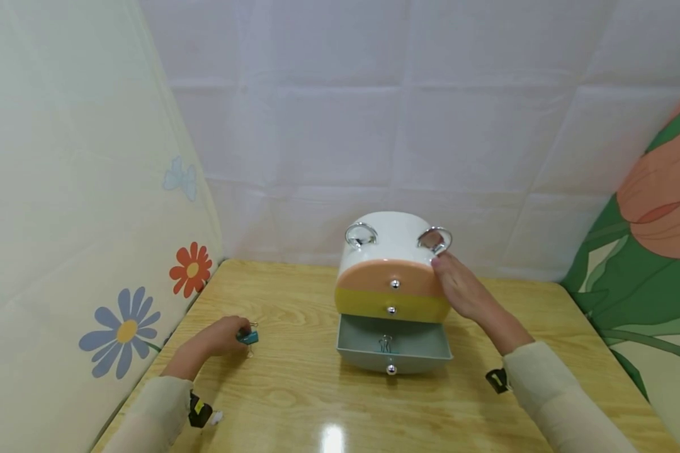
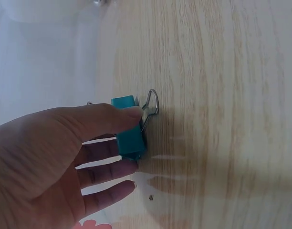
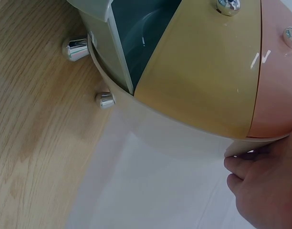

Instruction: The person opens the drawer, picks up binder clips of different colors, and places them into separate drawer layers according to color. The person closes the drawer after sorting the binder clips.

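A teal binder clip [image 2: 129, 138] with silver wire handles is pinched between the thumb and fingers of my left hand [image 1: 223, 336], low over the left part of the table. My right hand [image 1: 461, 286] rests against the upper right side of a rounded desktop drawer box [image 1: 396, 229], just below one of its chrome ears. The box has an orange top drawer [image 1: 368, 277], a yellow middle drawer [image 1: 362, 303] and a grey-green bottom drawer [image 1: 357, 362]. This bottom drawer is pulled out, and another binder clip [image 1: 385, 343] lies in it, wire handles up.
Under everything is a light wood-grain table [image 1: 294, 402]. White cloth [image 1: 317, 126] hangs behind it, with flower-printed cloth [image 1: 127, 330] on the left and a large tulip print [image 1: 663, 207] on the right. Short chrome feet [image 3: 105, 99] hold the box off the table.
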{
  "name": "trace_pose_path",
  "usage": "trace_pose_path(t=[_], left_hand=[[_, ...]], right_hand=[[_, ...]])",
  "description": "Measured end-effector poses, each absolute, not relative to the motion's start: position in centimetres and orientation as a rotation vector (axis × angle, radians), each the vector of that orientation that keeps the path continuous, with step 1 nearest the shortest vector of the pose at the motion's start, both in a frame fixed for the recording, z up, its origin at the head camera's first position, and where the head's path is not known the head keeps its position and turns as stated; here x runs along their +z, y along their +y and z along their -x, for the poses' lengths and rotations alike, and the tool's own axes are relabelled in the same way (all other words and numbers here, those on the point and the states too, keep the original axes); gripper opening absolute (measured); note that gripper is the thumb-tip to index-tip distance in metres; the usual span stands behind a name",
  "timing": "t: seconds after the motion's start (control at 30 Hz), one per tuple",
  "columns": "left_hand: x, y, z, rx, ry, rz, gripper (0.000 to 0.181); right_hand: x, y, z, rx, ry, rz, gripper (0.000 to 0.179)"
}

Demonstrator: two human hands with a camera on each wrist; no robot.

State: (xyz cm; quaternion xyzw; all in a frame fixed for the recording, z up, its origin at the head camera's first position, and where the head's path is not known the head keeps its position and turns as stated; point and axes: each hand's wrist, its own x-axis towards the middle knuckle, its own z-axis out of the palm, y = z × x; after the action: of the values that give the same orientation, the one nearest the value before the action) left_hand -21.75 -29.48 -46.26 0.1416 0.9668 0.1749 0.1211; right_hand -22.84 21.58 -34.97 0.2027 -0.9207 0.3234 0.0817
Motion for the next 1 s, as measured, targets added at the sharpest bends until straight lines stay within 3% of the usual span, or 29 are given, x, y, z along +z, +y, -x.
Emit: trace_pose_path(t=[0.67, 1.0], left_hand=[[-46.6, -29.4, 21.7, 0.467, 2.859, -0.538, 0.016], [-44.8, -28.9, 21.5, 0.525, 2.864, -0.562, 0.013]], right_hand=[[-34.9, 21.4, 22.7, 0.993, -2.766, -0.582, 0.060], [-34.9, 21.5, 22.7, 0.976, -2.769, -0.586, 0.061]])
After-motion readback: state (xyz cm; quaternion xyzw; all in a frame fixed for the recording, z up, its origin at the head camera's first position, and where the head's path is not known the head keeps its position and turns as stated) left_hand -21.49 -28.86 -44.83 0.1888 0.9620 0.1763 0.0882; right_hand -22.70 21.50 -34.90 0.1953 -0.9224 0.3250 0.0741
